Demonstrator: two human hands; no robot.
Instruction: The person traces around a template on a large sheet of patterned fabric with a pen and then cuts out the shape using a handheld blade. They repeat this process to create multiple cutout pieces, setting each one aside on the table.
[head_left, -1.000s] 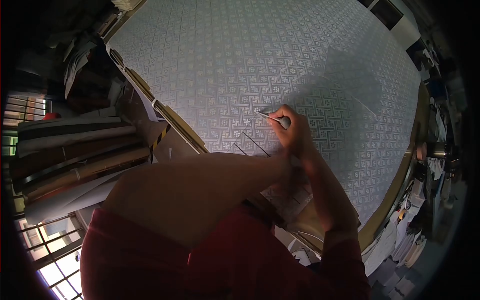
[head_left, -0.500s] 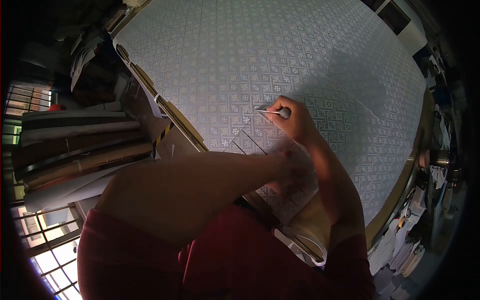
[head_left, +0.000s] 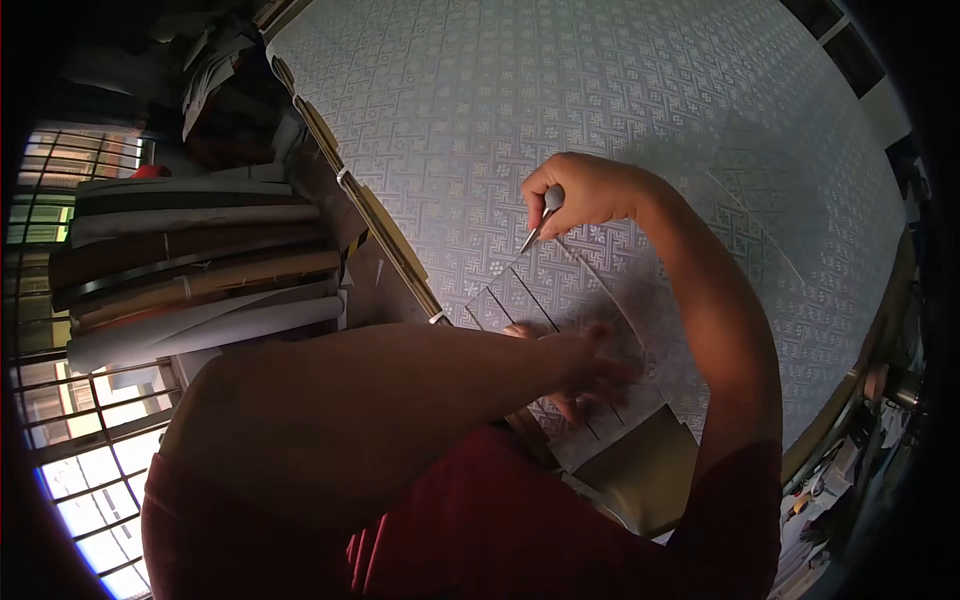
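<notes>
My right hand [head_left: 585,192] is closed round a slim, pen-like metal tool [head_left: 537,228] with a rounded grey end. Its tip points down at the pale patterned sheet [head_left: 450,150], close by the far corner of a see-through template [head_left: 600,300]. Dark slits run across that template. Spread over its nearer part is my left hand [head_left: 590,375], blurred, with fingers apart. My left forearm [head_left: 400,400] crosses in front of my body and hides part of the template's near side.
Rolls of material [head_left: 200,265] lie stacked left of the table, by a barred window [head_left: 110,430]. A brown piece [head_left: 645,465] lies near the table's front. Another faint straight-edged outline [head_left: 760,235] shows on the sheet at right. Metal cylinder [head_left: 905,388] at far right.
The metal tool has swung from nearly level to pointing down, toward the template's corner. My left hand has shifted slightly over the template, and the view has turned, uncovering more slits.
</notes>
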